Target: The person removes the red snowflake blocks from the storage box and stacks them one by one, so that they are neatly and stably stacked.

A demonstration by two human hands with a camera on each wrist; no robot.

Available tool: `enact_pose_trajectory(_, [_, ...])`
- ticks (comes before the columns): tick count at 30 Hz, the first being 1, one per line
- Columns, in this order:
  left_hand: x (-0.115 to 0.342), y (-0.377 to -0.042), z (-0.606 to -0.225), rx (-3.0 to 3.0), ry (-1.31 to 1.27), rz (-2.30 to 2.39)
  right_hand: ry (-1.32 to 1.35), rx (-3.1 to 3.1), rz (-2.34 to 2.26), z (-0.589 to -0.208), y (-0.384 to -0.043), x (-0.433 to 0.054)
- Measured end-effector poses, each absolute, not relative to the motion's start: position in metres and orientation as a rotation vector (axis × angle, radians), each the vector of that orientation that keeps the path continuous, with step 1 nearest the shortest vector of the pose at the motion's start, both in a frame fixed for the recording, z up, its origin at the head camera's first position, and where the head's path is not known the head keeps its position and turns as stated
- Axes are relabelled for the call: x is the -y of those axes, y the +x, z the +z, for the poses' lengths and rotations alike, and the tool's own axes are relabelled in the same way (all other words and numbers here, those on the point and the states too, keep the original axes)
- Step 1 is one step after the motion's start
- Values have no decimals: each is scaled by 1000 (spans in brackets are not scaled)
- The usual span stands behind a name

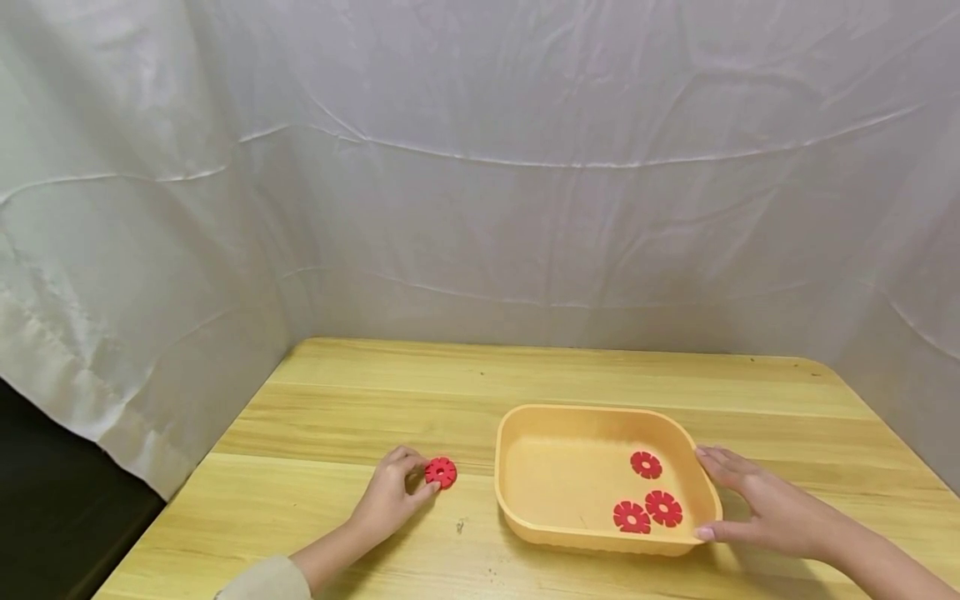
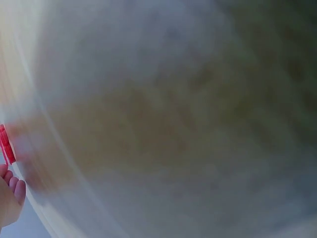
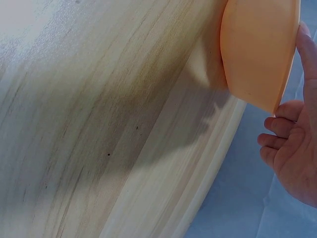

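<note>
A red snowflake disc (image 1: 440, 472), round with notches about its edge and a hole in the middle, is pinched between the thumb and fingers of my left hand (image 1: 390, 492), close over the table left of the basin. In the left wrist view its red edge (image 2: 7, 145) shows at the far left. An orange plastic basin (image 1: 566, 533) stands right of centre. My right hand (image 1: 780, 504) grips its right end, thumb at the near corner and fingers at the rim farther back. Inside the basin lie three more red snowflake discs (image 1: 646, 465), toward its right side.
The wooden table (image 1: 420, 383) has rounded far corners. Pale cloth (image 1: 555, 208) hangs behind it and along both sides. A dark area (image 1: 52, 500) shows past the table's left edge. In the right wrist view the table edge (image 3: 213, 183) runs near the basin.
</note>
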State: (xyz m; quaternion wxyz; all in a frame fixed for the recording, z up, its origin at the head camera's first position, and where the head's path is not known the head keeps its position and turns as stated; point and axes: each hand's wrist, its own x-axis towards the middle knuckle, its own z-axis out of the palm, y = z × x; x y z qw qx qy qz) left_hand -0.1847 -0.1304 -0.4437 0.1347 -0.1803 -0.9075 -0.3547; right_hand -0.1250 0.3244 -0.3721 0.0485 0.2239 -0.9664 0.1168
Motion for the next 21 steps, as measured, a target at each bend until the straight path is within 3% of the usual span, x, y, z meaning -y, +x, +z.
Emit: enact_pose_trajectory(21, [133,-185,-441,2635,-483,-1057,667,2954,361,-372,-126,-324])
